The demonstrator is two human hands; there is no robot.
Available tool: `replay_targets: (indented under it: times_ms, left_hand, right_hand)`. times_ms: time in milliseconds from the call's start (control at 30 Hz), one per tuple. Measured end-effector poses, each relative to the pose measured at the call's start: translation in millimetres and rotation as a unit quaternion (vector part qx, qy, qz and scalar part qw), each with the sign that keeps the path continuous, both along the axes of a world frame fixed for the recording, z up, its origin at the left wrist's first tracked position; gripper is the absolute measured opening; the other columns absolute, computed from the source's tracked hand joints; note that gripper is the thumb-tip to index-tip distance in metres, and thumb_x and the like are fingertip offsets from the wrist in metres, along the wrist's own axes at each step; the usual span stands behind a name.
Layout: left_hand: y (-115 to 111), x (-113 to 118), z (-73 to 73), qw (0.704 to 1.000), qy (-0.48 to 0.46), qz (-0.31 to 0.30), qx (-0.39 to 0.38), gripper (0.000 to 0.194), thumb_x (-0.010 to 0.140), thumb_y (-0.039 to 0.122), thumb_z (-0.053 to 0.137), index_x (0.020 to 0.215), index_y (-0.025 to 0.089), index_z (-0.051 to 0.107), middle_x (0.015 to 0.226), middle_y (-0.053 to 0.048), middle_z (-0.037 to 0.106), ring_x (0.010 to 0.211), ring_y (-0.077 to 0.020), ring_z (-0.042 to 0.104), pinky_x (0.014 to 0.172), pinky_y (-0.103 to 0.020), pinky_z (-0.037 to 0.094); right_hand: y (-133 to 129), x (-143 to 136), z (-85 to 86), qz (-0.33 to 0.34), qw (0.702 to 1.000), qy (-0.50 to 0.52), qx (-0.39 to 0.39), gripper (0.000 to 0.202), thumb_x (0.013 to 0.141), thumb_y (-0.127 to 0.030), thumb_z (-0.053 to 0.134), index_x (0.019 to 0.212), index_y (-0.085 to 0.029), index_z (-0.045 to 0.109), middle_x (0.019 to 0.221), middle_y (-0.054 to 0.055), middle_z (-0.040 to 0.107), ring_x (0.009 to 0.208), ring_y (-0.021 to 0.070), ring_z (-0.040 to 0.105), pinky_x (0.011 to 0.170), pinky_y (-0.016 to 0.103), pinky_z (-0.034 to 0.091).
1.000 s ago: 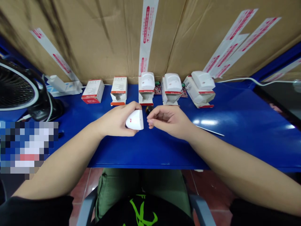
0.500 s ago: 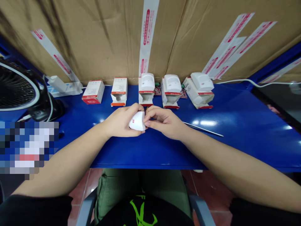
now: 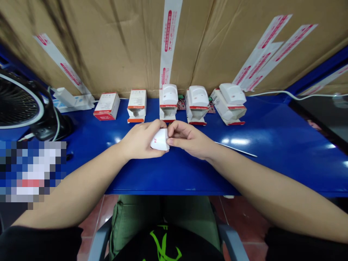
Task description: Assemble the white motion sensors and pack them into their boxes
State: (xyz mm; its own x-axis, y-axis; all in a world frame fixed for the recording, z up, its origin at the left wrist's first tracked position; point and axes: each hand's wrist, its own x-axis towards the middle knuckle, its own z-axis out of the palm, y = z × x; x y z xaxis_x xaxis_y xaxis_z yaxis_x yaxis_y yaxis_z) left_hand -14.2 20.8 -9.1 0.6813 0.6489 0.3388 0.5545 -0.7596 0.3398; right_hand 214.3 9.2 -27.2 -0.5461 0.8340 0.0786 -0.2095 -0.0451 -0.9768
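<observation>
My left hand (image 3: pixel 143 140) is wrapped around a white plastic detector (image 3: pixel 160 140) with a small red mark on it, held above the blue table. At the detector's right end, the thumb and fingertips of my right hand (image 3: pixel 189 140) are pinched together. A tiny dark spot shows by the right fingertips, too small to name. On the table behind my hands, three white detectors, the left one (image 3: pixel 170 94), the middle one (image 3: pixel 198 96) and the right one (image 3: pixel 232 94), each rest on an open cardboard box.
Further left stand an open box (image 3: pixel 137 99) and a closed box (image 3: pixel 107 106). A thin metal rod (image 3: pixel 236 148), perhaps a screwdriver, lies right of my right hand. Circuit boards (image 3: pixel 181 103) show between the boxes. A black fan (image 3: pixel 21 101) stands at left, a dark screen (image 3: pixel 326 116) at right.
The detector has turned slightly in my left hand. My right fingers have shifted a little at its end, thumb now more extended. The boxes and the rod stay in place.
</observation>
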Motion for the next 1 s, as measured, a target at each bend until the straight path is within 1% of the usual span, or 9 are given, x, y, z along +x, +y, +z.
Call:
replay_targets:
  times_ms: [100, 200, 367, 467, 600, 733, 800, 900, 1000]
  left_hand:
    - [-0.9, 0.6, 0.3, 1.0, 0.011, 0.0, 0.011, 0.049, 0.08, 0.039, 0.083, 0.118, 0.025, 0.054, 0.107, -0.005, 0.078, 0.09, -0.0276, 0.08, 0.07, -0.033, 0.055]
    - [-1.1, 0.3, -1.6, 0.999, 0.025, -0.008, 0.032, 0.047, 0.082, 0.039, 0.081, 0.119, 0.024, 0.055, 0.109, -0.006, 0.078, 0.091, -0.0275, 0.079, 0.07, -0.033, 0.056]
    - [0.4, -1.4, -7.5, 0.995, 0.024, -0.057, 0.083, 0.047, 0.091, 0.041, 0.078, 0.129, 0.023, 0.057, 0.118, -0.008, 0.073, 0.087, -0.0231, 0.077, 0.064, -0.031, 0.054]
    - [1.2, -1.7, -8.5, 0.995, -0.008, -0.08, 0.067, 0.044, 0.095, 0.046, 0.075, 0.129, 0.025, 0.058, 0.123, -0.009, 0.069, 0.09, -0.0211, 0.074, 0.064, -0.03, 0.055]
    - [2.2, -1.3, -7.1, 0.994, -0.05, -0.097, 0.024, 0.038, 0.098, 0.049, 0.074, 0.124, 0.025, 0.059, 0.125, -0.01, 0.066, 0.094, -0.0214, 0.072, 0.069, -0.032, 0.058]
    - [3.0, -1.1, -6.7, 0.993, -0.061, -0.096, -0.008, 0.037, 0.096, 0.048, 0.075, 0.118, 0.026, 0.057, 0.119, -0.008, 0.068, 0.093, -0.022, 0.071, 0.075, -0.036, 0.06]
    - [2.7, -1.1, -7.0, 0.995, -0.06, -0.074, -0.018, 0.043, 0.094, 0.05, 0.077, 0.119, 0.025, 0.053, 0.115, -0.007, 0.069, 0.09, -0.0222, 0.072, 0.073, -0.035, 0.059]
    - [0.9, -1.1, -7.1, 0.999, -0.034, -0.029, -0.02, 0.052, 0.09, 0.052, 0.079, 0.123, 0.025, 0.048, 0.114, -0.006, 0.07, 0.088, -0.0231, 0.074, 0.069, -0.034, 0.055]
    - [-1.3, -0.4, -6.3, 1.0, -0.008, -0.015, 0.011, 0.051, 0.09, 0.047, 0.079, 0.124, 0.025, 0.047, 0.117, -0.006, 0.071, 0.088, -0.024, 0.075, 0.068, -0.033, 0.055]
  right_hand:
    - [0.0, 1.0, 1.9, 0.019, 0.998, 0.016, -0.056, 0.042, 0.073, -0.033, 0.101, 0.086, -0.023, 0.063, 0.085, -0.005, 0.067, 0.078, 0.0099, 0.067, 0.076, 0.025, 0.06]
    - [0.7, 1.2, 2.1, 0.036, 0.993, 0.028, -0.107, 0.041, 0.073, -0.03, 0.102, 0.084, -0.021, 0.063, 0.084, -0.006, 0.065, 0.077, 0.0088, 0.067, 0.078, 0.024, 0.062]
    - [2.9, 0.6, -1.8, 0.04, 0.983, 0.048, -0.171, 0.045, 0.068, -0.028, 0.106, 0.082, -0.02, 0.064, 0.086, -0.005, 0.067, 0.085, 0.0112, 0.071, 0.082, 0.028, 0.067]
    - [4.3, 0.6, -3.1, 0.045, 0.98, 0.065, -0.185, 0.046, 0.066, -0.029, 0.107, 0.082, -0.021, 0.065, 0.085, -0.005, 0.069, 0.083, 0.0107, 0.071, 0.079, 0.026, 0.067]
    - [5.1, 0.4, -2.8, 0.045, 0.982, 0.071, -0.171, 0.044, 0.066, -0.033, 0.107, 0.081, -0.021, 0.067, 0.081, -0.006, 0.068, 0.078, 0.009, 0.069, 0.078, 0.025, 0.066]
    - [4.4, -0.3, -2.1, 0.021, 0.99, 0.047, -0.13, 0.045, 0.067, -0.039, 0.106, 0.081, -0.021, 0.068, 0.082, -0.006, 0.067, 0.078, 0.0099, 0.069, 0.078, 0.027, 0.067]
    - [3.9, -0.3, -1.5, 0.005, 0.995, 0.032, -0.091, 0.042, 0.07, -0.039, 0.104, 0.082, -0.022, 0.068, 0.082, -0.006, 0.066, 0.075, 0.0098, 0.067, 0.076, 0.028, 0.067]
    - [3.5, 0.6, 0.1, -0.017, 0.999, 0.001, -0.027, 0.035, 0.074, -0.035, 0.099, 0.085, -0.022, 0.069, 0.083, -0.005, 0.068, 0.073, 0.01, 0.066, 0.075, 0.029, 0.066]
    - [2.9, 1.9, 1.8, -0.04, 0.998, -0.047, 0.031, 0.028, 0.077, -0.033, 0.094, 0.086, -0.021, 0.07, 0.082, -0.003, 0.071, 0.073, 0.0114, 0.068, 0.074, 0.028, 0.062]
